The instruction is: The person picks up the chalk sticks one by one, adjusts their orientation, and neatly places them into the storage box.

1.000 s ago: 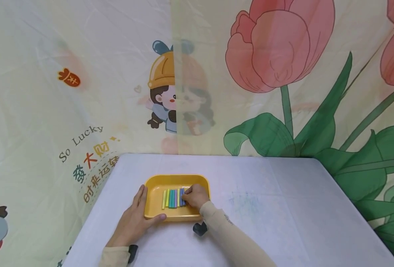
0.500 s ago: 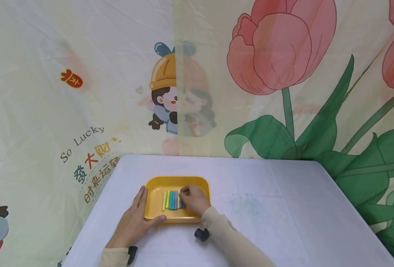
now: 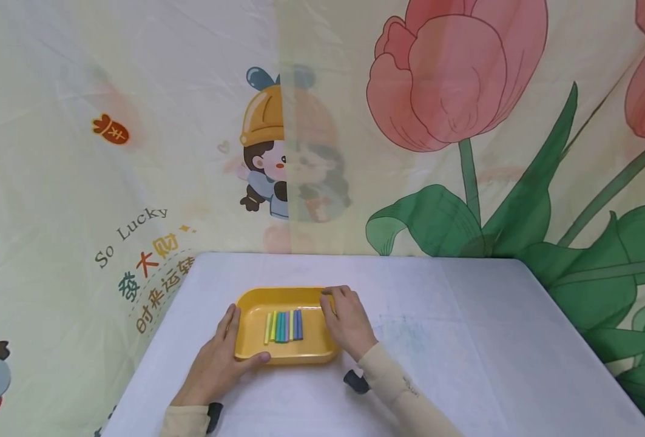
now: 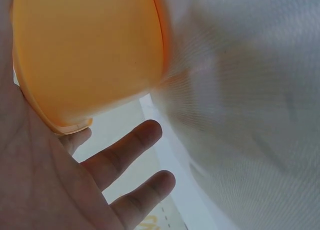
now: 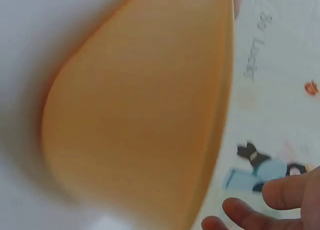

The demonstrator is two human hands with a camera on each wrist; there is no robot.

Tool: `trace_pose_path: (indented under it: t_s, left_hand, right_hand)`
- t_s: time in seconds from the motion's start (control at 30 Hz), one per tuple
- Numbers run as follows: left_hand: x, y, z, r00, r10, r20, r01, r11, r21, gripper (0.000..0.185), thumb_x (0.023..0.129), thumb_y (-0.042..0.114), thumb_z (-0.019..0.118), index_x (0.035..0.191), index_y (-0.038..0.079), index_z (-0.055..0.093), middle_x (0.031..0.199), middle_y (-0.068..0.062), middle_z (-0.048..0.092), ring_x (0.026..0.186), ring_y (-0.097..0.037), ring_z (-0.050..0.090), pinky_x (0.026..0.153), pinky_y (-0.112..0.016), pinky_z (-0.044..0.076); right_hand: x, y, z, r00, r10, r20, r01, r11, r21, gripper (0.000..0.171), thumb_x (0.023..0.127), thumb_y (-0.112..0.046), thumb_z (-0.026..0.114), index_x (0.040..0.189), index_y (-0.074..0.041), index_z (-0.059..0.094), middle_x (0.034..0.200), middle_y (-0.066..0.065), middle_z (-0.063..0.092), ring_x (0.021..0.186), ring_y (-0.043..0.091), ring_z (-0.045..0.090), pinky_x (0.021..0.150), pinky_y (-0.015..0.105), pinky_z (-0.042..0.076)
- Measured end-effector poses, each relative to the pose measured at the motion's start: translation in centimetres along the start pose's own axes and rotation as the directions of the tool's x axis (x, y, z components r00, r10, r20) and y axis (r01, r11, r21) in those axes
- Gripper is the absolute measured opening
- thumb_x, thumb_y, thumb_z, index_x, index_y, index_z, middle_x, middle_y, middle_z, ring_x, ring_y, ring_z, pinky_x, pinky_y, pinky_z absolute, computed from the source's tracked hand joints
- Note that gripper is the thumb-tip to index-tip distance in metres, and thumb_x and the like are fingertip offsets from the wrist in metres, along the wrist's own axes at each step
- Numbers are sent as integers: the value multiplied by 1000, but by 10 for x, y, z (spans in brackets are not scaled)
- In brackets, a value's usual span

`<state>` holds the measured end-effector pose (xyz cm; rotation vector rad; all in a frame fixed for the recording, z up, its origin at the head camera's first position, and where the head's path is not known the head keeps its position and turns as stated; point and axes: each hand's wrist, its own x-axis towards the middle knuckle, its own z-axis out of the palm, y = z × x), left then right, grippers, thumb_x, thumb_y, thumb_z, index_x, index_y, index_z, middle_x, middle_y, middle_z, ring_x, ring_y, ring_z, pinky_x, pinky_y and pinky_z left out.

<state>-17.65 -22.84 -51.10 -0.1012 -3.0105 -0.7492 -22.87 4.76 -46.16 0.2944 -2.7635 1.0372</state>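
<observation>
A yellow rectangular tray (image 3: 314, 352) holds a row of thin coloured sticks that look like chalk (image 3: 283, 326), yellow, teal, purple and blue, lying side by side. My left hand (image 3: 213, 364) braces the tray's left side, thumb along the front rim. In the left wrist view its fingers (image 4: 127, 155) reach out straight and spread, while the palm lies against the tray wall (image 4: 90, 49). My right hand (image 3: 349, 318) is at the tray's right edge, fingers loosely bent and holding nothing. The right wrist view has its fingertips (image 5: 240, 215) beside the tray's outer wall (image 5: 135, 109).
A white cloth covers the table (image 3: 453, 352), with a faint bluish-green smudge (image 3: 406, 334) right of the tray. Black wrist devices (image 3: 357, 382) sit below each hand. Behind the table hangs a printed curtain (image 3: 322, 237) with tulips and cartoon figures.
My right hand has let go of the sticks at the row's right end and moved right to the tray's edge, uncovering the blue ones. The left hand keeps its place.
</observation>
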Motion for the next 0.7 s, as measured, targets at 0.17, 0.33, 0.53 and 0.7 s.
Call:
trace_pose_path:
  t_s: [0.17, 0.33, 0.53, 0.7]
  left_hand:
    - [0, -2, 0, 1000, 2, 6, -2, 1000, -3, 129, 77, 84, 62, 163, 7, 3, 169, -17, 6, 141, -51, 36, 111, -62, 37]
    - [2, -3, 0, 1000, 1, 7, -1, 1000, -4, 129, 77, 84, 60, 163, 7, 2, 169, -18, 5, 144, -51, 30, 113, -63, 33]
    - [-1, -5, -1, 1000, 13, 0, -13, 1000, -7, 120, 83, 80, 59, 164, 8, 7, 170, -15, 3, 142, -52, 32, 110, -65, 35]
    - [-5, -3, 0, 996, 51, -68, -46, 996, 74, 98, 94, 73, 49, 163, 9, 21, 170, -13, 10, 143, -51, 31, 109, -72, 29]
  right_hand:
    - [-3, 31, -17, 1000, 11, 12, -10, 999, -40, 49, 109, -44, 40, 139, -10, 59, 149, 15, 48, 139, 36, 42, 116, 55, 34]
    - [-9, 71, -29, 1000, 30, -1, -29, 990, -141, 58, 108, -49, 39, 148, -8, 50, 158, 24, 35, 146, 48, 27, 117, 69, 18]
    - [-25, 111, -43, 998, 68, 14, -63, 975, -215, 69, 106, -57, 37, 155, -8, 42, 163, 26, 21, 148, 54, 13, 112, 78, 4]
    - [-36, 129, -62, 998, 61, -1, -60, 973, -222, 70, 107, -56, 38, 157, -7, 38, 164, 29, 16, 147, 58, 6, 109, 81, 0]
